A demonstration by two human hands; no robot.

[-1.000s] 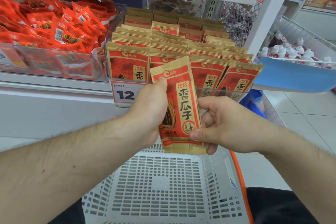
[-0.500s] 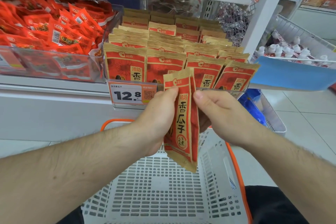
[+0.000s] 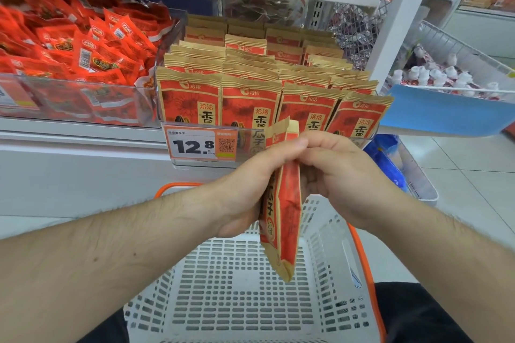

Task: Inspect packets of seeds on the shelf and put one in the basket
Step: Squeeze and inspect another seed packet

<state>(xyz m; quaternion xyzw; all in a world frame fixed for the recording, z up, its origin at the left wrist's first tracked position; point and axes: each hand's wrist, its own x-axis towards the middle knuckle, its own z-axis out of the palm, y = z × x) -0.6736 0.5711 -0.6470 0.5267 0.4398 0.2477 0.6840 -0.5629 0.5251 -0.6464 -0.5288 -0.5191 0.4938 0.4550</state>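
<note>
A red and tan seed packet (image 3: 284,220) hangs nearly edge-on to me above the white basket (image 3: 237,295). My left hand (image 3: 250,184) grips its left face, thumb laid across the upper part. My right hand (image 3: 340,175) holds the other side, fingers curled behind it. Its bottom corner points down into the basket. Several rows of identical seed packets (image 3: 250,103) stand upright in a clear shelf bin just beyond my hands.
An orange price tag (image 3: 200,145) reading 12.8 hangs on the bin front. A clear bin of red snack sachets (image 3: 78,58) sits to the left. The basket has an orange handle (image 3: 365,273). A wire rack with small white bottles (image 3: 446,78) stands at right.
The packet has turned from facing me to nearly edge-on. My hands closed in from both sides and dropped slightly towards the basket.
</note>
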